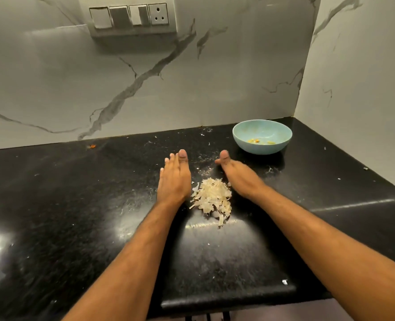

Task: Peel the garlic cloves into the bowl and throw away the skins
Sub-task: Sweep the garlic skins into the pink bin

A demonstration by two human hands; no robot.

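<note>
— Both forearms come in over the near edge of the black countertop (53,205), and between them sits the pile of garlic skins (211,198), about midway from near edge to back wall. What are the hands doing?

— The left hand (174,179) stands on its edge with straight fingers, just left of the pile. The right hand (237,174) is blurred, but it looks flat and open too, on the pile's right side. Neither pinches or holds anything.

— So they are cupping the skins together?

— That is my reading: raking the scraps into one heap before lifting them.

— And the cloves?

— The blue bowl (262,136) stands near the back right corner, well apart from the hands, with a few small yellowish pieces in its bottom. I take them for peeled cloves, though they are too small to be sure.

— No unpeeled garlic left?

— None that I can see. Peeling seems finished. Throwing the skins away is what remains, and stray flakes (202,134) lie scattered towards the wall. No bin is in view.
</note>
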